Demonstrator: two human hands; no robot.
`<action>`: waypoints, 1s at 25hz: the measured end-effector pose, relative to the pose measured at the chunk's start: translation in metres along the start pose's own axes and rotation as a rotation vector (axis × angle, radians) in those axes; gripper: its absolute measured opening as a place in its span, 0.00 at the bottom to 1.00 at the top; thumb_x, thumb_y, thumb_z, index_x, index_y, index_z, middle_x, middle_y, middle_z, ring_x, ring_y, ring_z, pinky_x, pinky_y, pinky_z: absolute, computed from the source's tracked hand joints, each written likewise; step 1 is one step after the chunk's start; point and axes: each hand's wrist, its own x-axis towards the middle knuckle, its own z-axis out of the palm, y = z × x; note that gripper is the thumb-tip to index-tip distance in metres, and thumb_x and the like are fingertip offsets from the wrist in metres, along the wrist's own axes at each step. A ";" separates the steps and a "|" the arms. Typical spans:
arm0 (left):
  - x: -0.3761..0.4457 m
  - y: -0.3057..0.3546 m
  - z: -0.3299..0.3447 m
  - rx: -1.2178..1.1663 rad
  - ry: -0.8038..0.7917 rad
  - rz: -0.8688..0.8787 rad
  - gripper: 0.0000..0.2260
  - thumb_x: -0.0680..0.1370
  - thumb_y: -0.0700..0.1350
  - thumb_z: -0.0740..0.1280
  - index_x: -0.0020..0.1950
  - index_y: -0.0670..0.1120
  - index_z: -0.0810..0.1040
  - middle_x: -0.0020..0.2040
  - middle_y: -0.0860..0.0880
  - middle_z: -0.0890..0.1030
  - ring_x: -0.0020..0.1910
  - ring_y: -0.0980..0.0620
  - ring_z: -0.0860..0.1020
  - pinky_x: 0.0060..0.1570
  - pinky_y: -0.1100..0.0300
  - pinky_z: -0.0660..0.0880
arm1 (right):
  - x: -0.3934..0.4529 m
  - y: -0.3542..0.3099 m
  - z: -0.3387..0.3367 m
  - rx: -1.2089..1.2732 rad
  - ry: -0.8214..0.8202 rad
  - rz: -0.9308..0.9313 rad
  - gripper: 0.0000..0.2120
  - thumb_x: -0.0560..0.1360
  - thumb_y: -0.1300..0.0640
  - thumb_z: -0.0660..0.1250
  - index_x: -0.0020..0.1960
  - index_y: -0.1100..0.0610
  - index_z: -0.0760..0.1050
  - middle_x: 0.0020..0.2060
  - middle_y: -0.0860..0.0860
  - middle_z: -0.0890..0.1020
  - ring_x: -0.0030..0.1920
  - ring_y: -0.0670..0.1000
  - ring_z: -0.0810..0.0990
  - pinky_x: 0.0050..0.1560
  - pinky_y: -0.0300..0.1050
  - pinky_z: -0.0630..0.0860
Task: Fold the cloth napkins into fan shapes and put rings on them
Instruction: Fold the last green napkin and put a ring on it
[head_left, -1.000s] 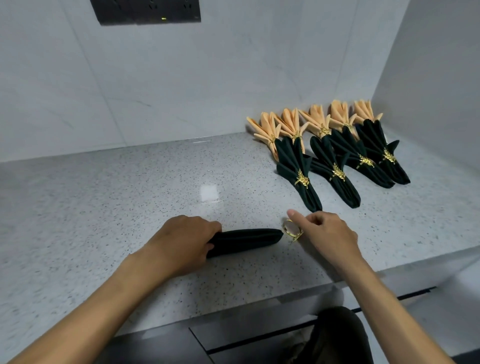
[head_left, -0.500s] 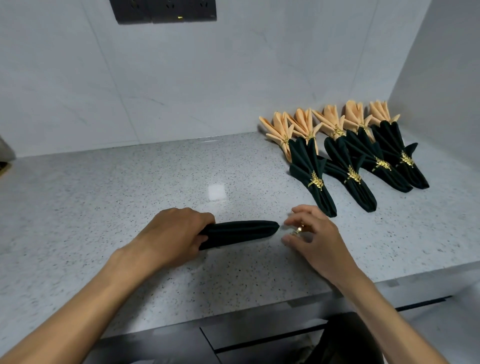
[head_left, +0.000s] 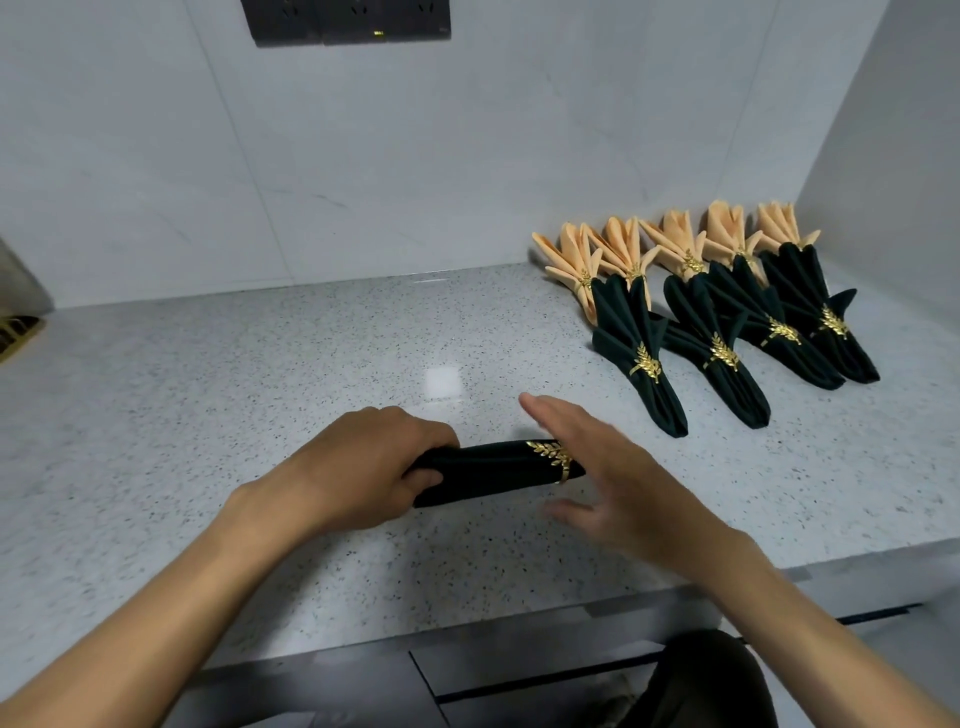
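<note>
Dark green napkin (head_left: 493, 470), pleated up into a tight bar, lies crosswise on the speckled grey counter (head_left: 208, 415) near the front edge. The left hand (head_left: 363, 473) has its fingers and thumb curled round the left end of it, pinning it down. A gold ring (head_left: 558, 460) with a little leaf sprig sits around the napkin close to its right end.

The right hand (head_left: 608, 478) is right at that ringed end with fingers straight and spread, thumb low near the counter, palm facing the napkin tip. It isn't gripping anything; whether the palm actually touches the tip I can't tell, the hand covers that spot.

Back right, by the corner of the walls, there's a row of finished green fans (head_left: 717, 332), four of them, each with a gold leaf ring, narrow ends pointing toward the front right. Behind those, against the wall, a row of orange fans (head_left: 675, 244), also ringed, partly overlapped by the green ones.

Up top on the wall is a dark socket strip (head_left: 345, 21) with a small lit indicator. At the far left edge something with yellow and black bits (head_left: 15, 332) pokes in, too cut off to identify.
</note>
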 end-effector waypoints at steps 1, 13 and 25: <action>-0.001 -0.001 0.000 0.025 0.015 -0.001 0.08 0.81 0.50 0.63 0.58 0.59 0.76 0.42 0.59 0.80 0.40 0.60 0.77 0.44 0.59 0.76 | 0.000 0.001 -0.006 -0.016 -0.026 0.053 0.48 0.70 0.45 0.76 0.79 0.39 0.47 0.73 0.29 0.56 0.74 0.35 0.57 0.74 0.41 0.57; -0.005 0.009 0.006 0.139 0.007 0.029 0.07 0.82 0.50 0.60 0.57 0.57 0.74 0.44 0.57 0.80 0.42 0.56 0.77 0.46 0.57 0.75 | -0.002 0.000 -0.005 -0.079 -0.011 0.106 0.24 0.71 0.45 0.74 0.67 0.45 0.76 0.55 0.33 0.70 0.57 0.30 0.59 0.61 0.33 0.58; -0.008 0.010 0.021 0.267 -0.139 -0.015 0.08 0.82 0.49 0.60 0.60 0.53 0.73 0.48 0.52 0.81 0.45 0.50 0.79 0.48 0.53 0.77 | -0.008 0.007 0.037 0.030 -0.058 0.295 0.21 0.72 0.38 0.71 0.63 0.38 0.75 0.50 0.39 0.77 0.52 0.42 0.71 0.52 0.35 0.63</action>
